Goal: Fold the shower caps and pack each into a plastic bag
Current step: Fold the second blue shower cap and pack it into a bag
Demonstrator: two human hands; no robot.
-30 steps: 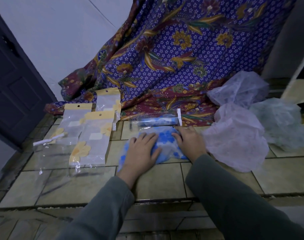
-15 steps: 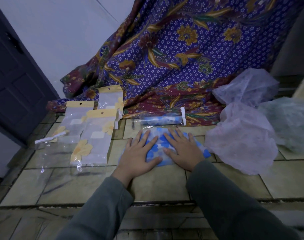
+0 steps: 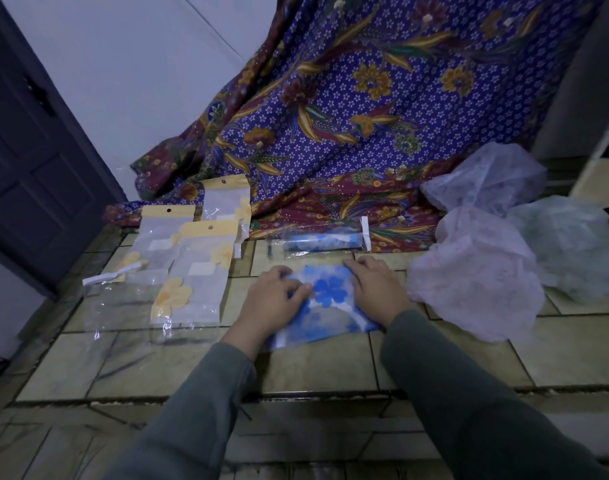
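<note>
The blue-flowered shower cap [image 3: 331,299] lies flattened on the tiled floor [image 3: 313,368], straight ahead of the person and between both hands. The left hand [image 3: 273,299] sits on its left edge with fingers curled, the tips pinching a fold of the plastic. The right hand [image 3: 376,289] covers the right edge, fingers bent over the far corner and gripping it — the cap's near edge trails loose toward the sleeves.

Just beyond the cap, a rolled blue cap in a clear bag [image 3: 322,239] lies crosswise, close to the fingertips but apart from them. To the left, 3 yellow-topped plastic bags [image 3: 199,268] overlap one another, near the left hand yet not touching it. To the right, a pale pink shower cap [image 3: 476,275] mounds up just beside the right wrist, with a lilac one [image 3: 486,178] behind it and a greenish one [image 3: 570,247] further right. A purple batik cloth [image 3: 365,116] drapes down behind everything, its hem resting on the floor. Bare tiles lie open in front of the cap, toward the person.
</note>
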